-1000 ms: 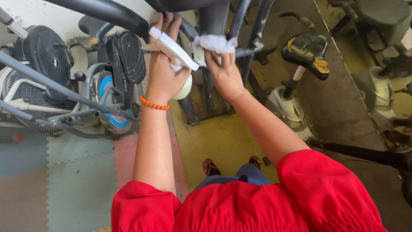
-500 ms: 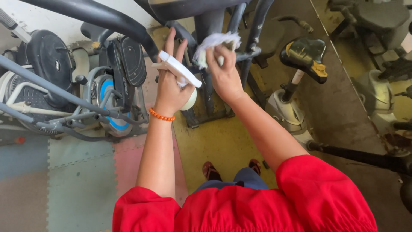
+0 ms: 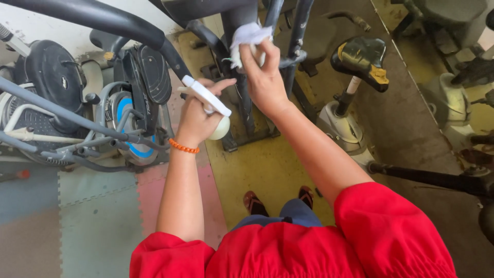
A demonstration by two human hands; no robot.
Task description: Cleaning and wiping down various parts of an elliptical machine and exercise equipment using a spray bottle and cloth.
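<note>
Left of the dark machine post [image 3: 242, 77], the left hand [image 3: 198, 116] had sunk lower than a second before, gripping a white spray bottle [image 3: 213, 110]. The right hand [image 3: 265, 77] had climbed the post, pinching the white cloth [image 3: 247, 36] against it, so wiping had moved upward.

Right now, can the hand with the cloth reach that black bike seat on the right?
Probably yes. The right hand holds the white cloth against the machine's black post, and the bike seat sits just beside it with nothing between.
</note>
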